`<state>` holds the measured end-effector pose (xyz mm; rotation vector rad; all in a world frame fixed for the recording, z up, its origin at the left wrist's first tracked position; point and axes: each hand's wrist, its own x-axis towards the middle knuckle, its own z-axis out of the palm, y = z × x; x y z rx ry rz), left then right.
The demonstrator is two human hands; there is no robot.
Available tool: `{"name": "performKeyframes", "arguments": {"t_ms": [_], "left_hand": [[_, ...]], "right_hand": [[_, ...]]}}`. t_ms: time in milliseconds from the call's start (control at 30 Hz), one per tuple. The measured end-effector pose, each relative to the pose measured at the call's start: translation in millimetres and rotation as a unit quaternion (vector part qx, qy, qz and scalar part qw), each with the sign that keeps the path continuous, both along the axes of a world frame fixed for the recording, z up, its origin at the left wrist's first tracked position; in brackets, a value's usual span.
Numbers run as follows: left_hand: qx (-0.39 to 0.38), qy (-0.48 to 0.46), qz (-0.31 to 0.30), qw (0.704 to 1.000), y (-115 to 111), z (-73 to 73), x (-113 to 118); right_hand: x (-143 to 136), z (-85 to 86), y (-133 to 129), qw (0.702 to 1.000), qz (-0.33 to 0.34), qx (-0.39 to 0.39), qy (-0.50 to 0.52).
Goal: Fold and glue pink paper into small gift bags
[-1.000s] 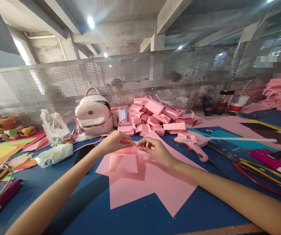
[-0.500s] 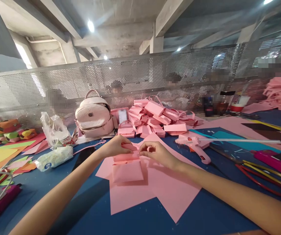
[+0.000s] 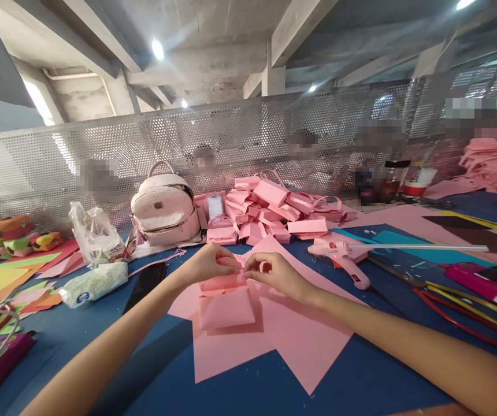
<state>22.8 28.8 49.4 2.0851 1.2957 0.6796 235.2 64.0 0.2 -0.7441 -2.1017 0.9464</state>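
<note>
A small folded pink paper piece (image 3: 226,309) stands over pink sheets (image 3: 304,332) at the middle of the blue table. At its upper edge, my left hand (image 3: 211,264) grips the paper between thumb and fingers. From the right, my right hand (image 3: 274,274) meets it with thumb and index finger pinched at the same piece's upper right corner. The fingertips of both hands nearly touch. What exactly lies in the right pinch is too small to tell.
Behind are a pale backpack (image 3: 164,208) and a pile of folded pink pieces (image 3: 270,202). A pink glue gun (image 3: 339,257) lies right, near scissors (image 3: 465,312). Left are a phone (image 3: 145,284), a plastic packet (image 3: 95,283) and coloured paper (image 3: 1,277).
The view has shifted slightly, showing more of the phone. Both hands keep nearly the same place at the folded paper, with the right fingers drawn a little closer together.
</note>
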Motion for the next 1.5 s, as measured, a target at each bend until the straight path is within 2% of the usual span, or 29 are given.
{"name": "performKeyframes", "arguments": {"t_ms": [367, 633, 767, 867, 1167, 1333, 1500], "left_hand": [[0.009, 0.022, -0.011, 1.000, -5, -1.7, 6], [0.016, 0.040, 0.009, 0.999, 1, -11.3, 6], [0.016, 0.017, 0.020, 1.000, 6, -14.8, 4], [0.025, -0.003, 0.029, 0.999, 9, -16.5, 5], [0.040, -0.011, 0.036, 0.999, 7, -16.7, 9], [0.054, -0.001, 0.056, 0.997, 2, -13.7, 11], [0.074, 0.014, 0.067, 0.995, -3, -13.8, 15]], "right_hand": [[1, -5.4, 1, 0.999, 0.005, 0.035, -0.028], [1, -4.0, -3, 0.997, 0.014, 0.076, -0.017], [3, 0.6, -7, 0.990, -0.033, 0.136, 0.028], [5, 0.7, -8, 0.985, -0.053, 0.162, 0.014], [5, -3.4, -2, 0.989, -0.078, 0.121, 0.019], [2, -6.5, 1, 0.994, -0.071, 0.064, 0.061], [-1, -7.2, 1, 0.995, -0.058, 0.042, 0.064]]}}
